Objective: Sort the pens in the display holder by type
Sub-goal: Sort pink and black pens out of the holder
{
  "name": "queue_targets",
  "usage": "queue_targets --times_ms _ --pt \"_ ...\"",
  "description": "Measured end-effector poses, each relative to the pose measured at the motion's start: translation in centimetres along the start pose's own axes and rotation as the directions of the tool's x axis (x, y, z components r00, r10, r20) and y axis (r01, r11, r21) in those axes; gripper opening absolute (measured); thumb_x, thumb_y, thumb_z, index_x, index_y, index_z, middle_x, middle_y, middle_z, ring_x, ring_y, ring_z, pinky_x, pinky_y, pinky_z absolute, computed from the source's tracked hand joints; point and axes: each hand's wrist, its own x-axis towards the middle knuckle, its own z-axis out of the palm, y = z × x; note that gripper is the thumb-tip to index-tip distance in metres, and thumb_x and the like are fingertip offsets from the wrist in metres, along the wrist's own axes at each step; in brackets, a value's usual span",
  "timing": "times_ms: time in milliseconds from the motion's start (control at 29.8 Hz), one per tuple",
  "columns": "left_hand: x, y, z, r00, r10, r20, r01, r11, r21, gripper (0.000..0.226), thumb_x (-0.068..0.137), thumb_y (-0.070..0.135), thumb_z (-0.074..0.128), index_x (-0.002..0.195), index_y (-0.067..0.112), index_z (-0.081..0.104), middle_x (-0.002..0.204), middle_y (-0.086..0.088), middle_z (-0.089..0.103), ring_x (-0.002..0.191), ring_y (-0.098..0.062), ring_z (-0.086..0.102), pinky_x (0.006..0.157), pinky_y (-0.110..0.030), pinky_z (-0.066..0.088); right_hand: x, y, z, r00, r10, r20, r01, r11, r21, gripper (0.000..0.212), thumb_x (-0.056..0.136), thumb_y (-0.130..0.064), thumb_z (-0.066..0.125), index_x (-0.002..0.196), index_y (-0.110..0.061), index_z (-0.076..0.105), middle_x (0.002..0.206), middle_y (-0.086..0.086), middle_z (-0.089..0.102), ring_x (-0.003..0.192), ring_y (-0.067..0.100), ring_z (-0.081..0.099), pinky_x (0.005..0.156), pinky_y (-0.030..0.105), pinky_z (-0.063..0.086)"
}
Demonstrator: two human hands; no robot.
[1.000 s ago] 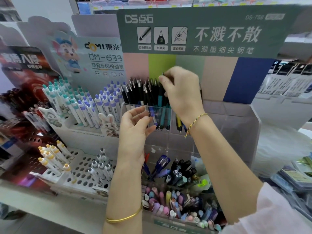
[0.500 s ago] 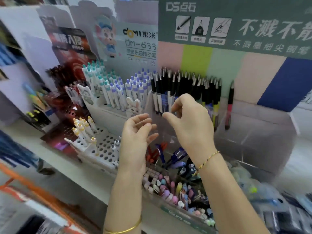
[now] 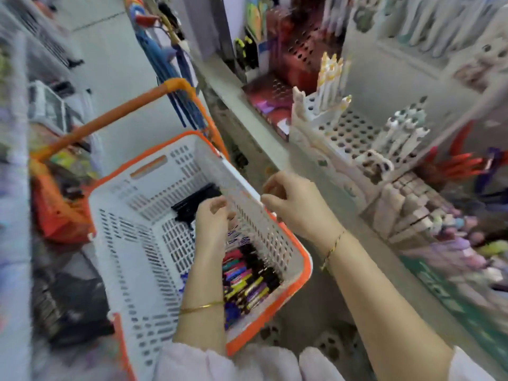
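- Seeing mostly blur. Left hand (image 3: 213,224) is down inside the basket (image 3: 305,259), right hand (image 3: 297,204) over its rim, both curled. Grasping anything?
- Cannot tell, fingers are smeared. Mixed coloured pens (image 3: 247,276) heaped in the basket's near corner, black bundle (image 3: 195,204) further in. Display holder (image 3: 351,133) on the shelf (image 3: 247,127), few pens upright.
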Motion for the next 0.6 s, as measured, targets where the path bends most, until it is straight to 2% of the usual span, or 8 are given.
queue_targets --times_ms 134,201,268,336,369,436,537,604 --pt "4.5 -7.0 -4.1 0.995 -0.096 0.001 0.092 0.952 0.291 0.020 0.093 -0.001 0.048 0.089 0.013 0.061 0.119 -0.012 0.062 0.101 -0.026 0.062 0.091 -0.041 0.051 0.7 0.6 5.2 0.989 0.123 0.082 -0.126 0.992 0.029 0.005 0.093 -0.019 0.054 0.095 -0.016 0.057 0.081 0.002 0.064 0.061 0.012 0.059 0.050 0.018 0.045" --pt "5.8 -10.7 -4.7 0.991 -0.084 0.101 0.015 0.834 0.551 0.022 0.093 0.005 0.047 0.100 0.012 0.067 0.123 -0.012 0.063 0.109 -0.029 0.061 0.096 -0.041 0.049 0.7 1.0 7.3 0.980 0.178 0.087 -0.182 0.983 0.031 0.006 0.094 -0.017 0.052 0.094 -0.017 0.058 0.076 -0.002 0.063 0.057 0.007 0.057 0.047 0.010 0.040" --pt "6.3 -13.6 -4.6 0.961 -0.105 0.254 -0.116 0.685 0.720 0.027 0.092 0.001 0.046 0.108 0.009 0.067 0.117 -0.010 0.065 0.110 -0.029 0.060 0.088 -0.031 0.049 0.5 1.3 8.9 0.969 0.234 0.072 -0.239 0.968 0.070 0.007 0.093 -0.014 0.052 0.094 -0.016 0.059 0.075 0.000 0.064 0.056 0.008 0.057 0.050 0.013 0.041" --pt "6.3 -15.7 -4.0 0.902 -0.128 0.413 -0.285 0.540 0.791 0.018 0.090 0.000 0.048 0.098 0.007 0.063 0.104 -0.010 0.061 0.106 -0.031 0.057 0.075 -0.026 0.044 0.0 1.6 10.0 0.954 0.293 0.062 -0.299 0.944 0.138 0.010 0.093 -0.011 0.050 0.096 -0.012 0.060 0.074 0.005 0.065 0.054 0.014 0.058 0.050 0.020 0.045" --pt "6.3 -16.4 -3.6 0.880 -0.124 0.459 -0.357 0.465 0.810 0.013 0.090 0.004 0.051 0.100 0.005 0.060 0.107 -0.011 0.057 0.107 -0.030 0.055 0.078 -0.028 0.043 -0.2 1.8 10.3 0.946 0.319 0.052 -0.323 0.931 0.168 0.011 0.093 -0.009 0.049 0.096 -0.010 0.060 0.074 0.007 0.065 0.054 0.015 0.058 0.049 0.021 0.045" --pt "6.6 -17.9 -3.0 0.860 -0.093 0.502 -0.448 0.337 0.828 0.028 0.092 0.018 0.055 0.116 0.003 0.053 0.122 -0.014 0.049 0.115 -0.029 0.047 0.094 -0.034 0.041 -0.4 2.1 10.6 0.931 0.365 0.024 -0.362 0.908 0.211 0.014 0.092 -0.004 0.046 0.095 -0.010 0.059 0.072 0.009 0.065 0.053 0.013 0.056 0.047 0.019 0.045" --pt "6.8 -19.2 -2.6 0.862 -0.067 0.503 -0.474 0.246 0.845 0.048 0.093 0.034 0.054 0.129 0.005 0.043 0.134 -0.014 0.041 0.126 -0.029 0.039 0.105 -0.042 0.035 -0.5 2.5 10.7 0.913 0.409 -0.004 -0.397 0.888 0.232 0.018 0.092 -0.002 0.044 0.094 -0.014 0.058 0.069 0.005 0.064 0.051 0.009 0.055 0.045 0.015 0.044" --pt "6.9 -19.5 -2.6 0.864 -0.063 0.499 -0.472 0.242 0.848 0.054 0.091 0.037 0.053 0.133 0.007 0.040 0.140 -0.013 0.038 0.131 -0.029 0.035 0.107 -0.045 0.032 -0.6 2.7 10.8 0.905 0.426 -0.005 -0.412 0.879 0.242 0.019 0.093 -0.003 0.044 0.092 -0.018 0.057 0.069 0.002 0.064 0.049 0.005 0.055 0.044 0.014 0.042"
